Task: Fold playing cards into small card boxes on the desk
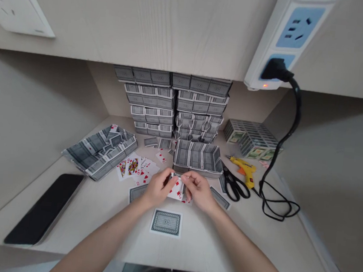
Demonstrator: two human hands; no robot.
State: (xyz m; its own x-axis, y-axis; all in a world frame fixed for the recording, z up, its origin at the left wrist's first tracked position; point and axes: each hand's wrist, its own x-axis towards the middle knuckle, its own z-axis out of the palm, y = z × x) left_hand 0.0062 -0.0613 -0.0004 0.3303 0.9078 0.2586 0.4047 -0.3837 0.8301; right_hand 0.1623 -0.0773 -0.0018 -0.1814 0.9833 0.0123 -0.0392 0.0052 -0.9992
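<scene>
Between my two hands is a playing card [176, 190], a five of diamonds, its face toward me. My left hand [158, 188] pinches its upper left edge. Fingers of my right hand [199, 190] close on its upper right side, where the edge looks folded. Just below, a card [166, 223] lies back up on the desk. Left of my hands are loose face-up cards [138, 169], some queens or kings among them. Behind my hands stands an open box made of cards [199, 156]. More cards lie partly under my wrists.
Stacked card boxes [152, 103] rise at the back under the overhanging panel. A card-made tray [103, 152] and a black phone [46, 208] lie left. Scissors [235, 186], a yellow glue gun [244, 170] with its cable [279, 205], and boxed packs [253, 138] are right. A power strip [286, 43] hangs above.
</scene>
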